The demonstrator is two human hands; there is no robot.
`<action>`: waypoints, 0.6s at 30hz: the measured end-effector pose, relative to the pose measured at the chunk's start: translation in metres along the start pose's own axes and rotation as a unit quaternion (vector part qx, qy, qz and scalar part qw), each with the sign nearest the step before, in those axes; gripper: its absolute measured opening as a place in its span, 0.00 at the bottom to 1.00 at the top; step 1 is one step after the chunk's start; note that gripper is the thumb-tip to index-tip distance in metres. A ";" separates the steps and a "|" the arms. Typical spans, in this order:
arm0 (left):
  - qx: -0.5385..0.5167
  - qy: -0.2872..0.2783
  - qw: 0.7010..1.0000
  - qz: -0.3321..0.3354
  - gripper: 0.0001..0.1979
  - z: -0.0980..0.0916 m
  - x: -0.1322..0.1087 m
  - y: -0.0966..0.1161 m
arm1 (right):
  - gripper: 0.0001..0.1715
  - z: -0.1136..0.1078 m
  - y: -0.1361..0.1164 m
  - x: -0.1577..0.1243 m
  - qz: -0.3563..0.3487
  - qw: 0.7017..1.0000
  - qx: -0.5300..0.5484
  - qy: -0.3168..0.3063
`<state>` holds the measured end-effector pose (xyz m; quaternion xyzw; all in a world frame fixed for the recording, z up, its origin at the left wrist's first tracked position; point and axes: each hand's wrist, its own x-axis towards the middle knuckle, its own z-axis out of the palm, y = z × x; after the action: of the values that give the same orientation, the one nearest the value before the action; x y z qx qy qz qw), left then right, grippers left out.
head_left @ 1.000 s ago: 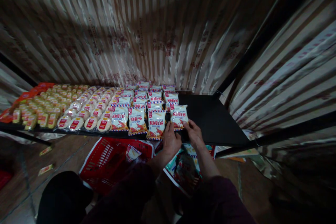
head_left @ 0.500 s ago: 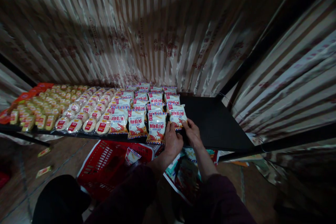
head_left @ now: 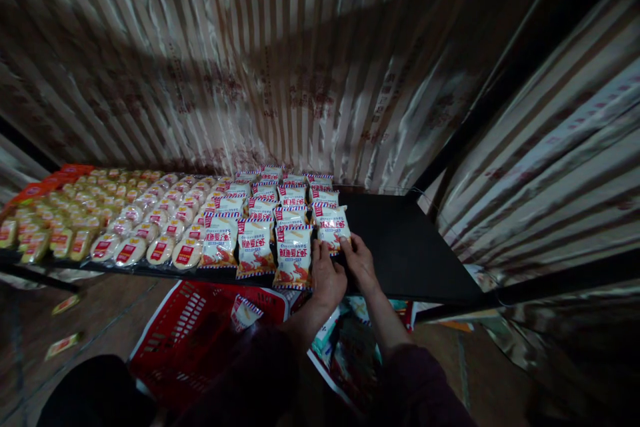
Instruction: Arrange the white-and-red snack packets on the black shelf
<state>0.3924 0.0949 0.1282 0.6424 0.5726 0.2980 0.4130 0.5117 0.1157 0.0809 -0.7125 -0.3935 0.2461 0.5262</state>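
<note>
Both my hands are at the front snack bag [head_left: 332,225] of the rightmost column, a white and orange packet with red lettering and a striped blue edge. My left hand [head_left: 327,279] grips its lower left corner, close beside the neighbouring front snack bag [head_left: 293,259]. On the lower right edge are the closed fingers of my right hand [head_left: 361,261]. The held bag leans back against the one behind it on the black shelf [head_left: 400,240]. Several matching bags stand in columns to the left, overlapping front to back.
Round wrapped rice crackers [head_left: 159,250] and small yellow packets [head_left: 61,241] fill the shelf's left part. Below are a red basket [head_left: 170,347] with a loose snack bag [head_left: 245,312] in it, and another container of packets [head_left: 350,347]. A striped curtain [head_left: 310,47] hangs behind.
My view has shifted slightly, so the shelf sits lower and further left. The held bag has been pushed a little back against the bag behind it, with both hands still on it.
</note>
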 end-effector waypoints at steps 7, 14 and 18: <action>0.004 0.011 1.000 0.015 0.34 0.006 0.000 -0.004 | 0.34 0.003 0.002 0.001 -0.053 0.993 -0.106 0.010; 0.030 -0.003 0.999 0.039 0.35 0.002 0.005 -0.003 | 0.38 0.003 0.001 0.002 -0.040 0.995 -0.081 0.032; 0.040 0.007 0.997 0.061 0.35 0.001 0.004 -0.004 | 0.38 0.001 -0.003 0.013 0.005 0.999 -0.010 0.033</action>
<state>0.3922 0.0981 0.1235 0.6897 0.5468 0.3040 0.3646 0.5170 0.1271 0.0840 -0.7276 -0.3750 0.2206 0.5304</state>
